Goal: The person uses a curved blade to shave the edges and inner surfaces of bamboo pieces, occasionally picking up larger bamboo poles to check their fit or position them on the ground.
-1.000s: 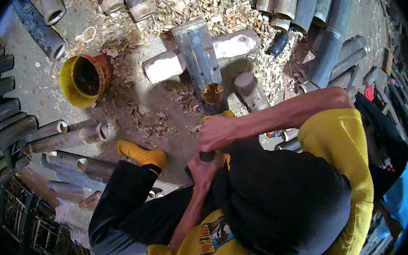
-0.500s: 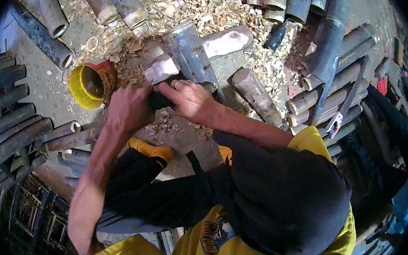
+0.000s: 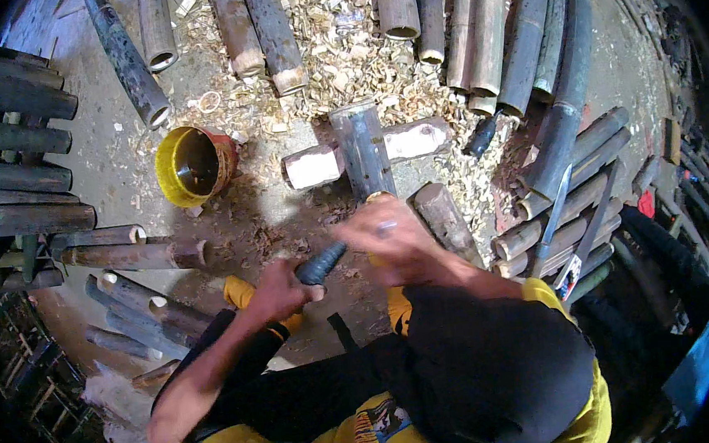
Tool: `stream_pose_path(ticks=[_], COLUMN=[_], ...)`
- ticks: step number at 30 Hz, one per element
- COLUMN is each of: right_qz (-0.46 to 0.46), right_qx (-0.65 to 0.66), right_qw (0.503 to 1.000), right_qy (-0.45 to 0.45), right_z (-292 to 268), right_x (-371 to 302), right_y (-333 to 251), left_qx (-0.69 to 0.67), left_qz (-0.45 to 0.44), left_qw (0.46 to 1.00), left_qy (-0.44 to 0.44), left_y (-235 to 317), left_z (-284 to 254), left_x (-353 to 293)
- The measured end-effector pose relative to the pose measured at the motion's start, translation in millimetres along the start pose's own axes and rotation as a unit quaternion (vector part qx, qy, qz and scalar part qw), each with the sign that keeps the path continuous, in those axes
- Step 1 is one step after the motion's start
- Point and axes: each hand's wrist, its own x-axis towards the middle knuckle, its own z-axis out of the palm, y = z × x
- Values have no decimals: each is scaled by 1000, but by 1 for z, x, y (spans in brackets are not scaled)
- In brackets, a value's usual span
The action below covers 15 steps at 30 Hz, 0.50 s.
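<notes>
Left hand (image 3: 279,291) — dark handle (image 3: 322,264) held — has drawn toward the foot (image 3: 238,290)

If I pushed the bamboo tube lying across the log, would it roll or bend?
The bamboo tube might roll, since its side looks round, and could rock where it crosses the log. It probably wouldn't bend much: it looks straight, with no sag.

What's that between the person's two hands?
In the head view, a dark, ribbed object lies between the left hand and the blurred right hand.
</notes>
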Motion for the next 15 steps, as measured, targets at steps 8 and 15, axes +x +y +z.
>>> stream_pose_path(ticks=[8, 15], right_qz=[435, 520], right_qx=[313, -50], right_qw=[827, 850], right_qy=[169, 62], right_z=[-27, 38], right_x=[-56, -159], right_y=[-22, -15], left_qx=[-33, -404], left_qz=[226, -95], left_qw=[972, 905], left_qy=[61, -93], left_y=[67, 79], left_z=[90, 120], left_x=[0, 107])
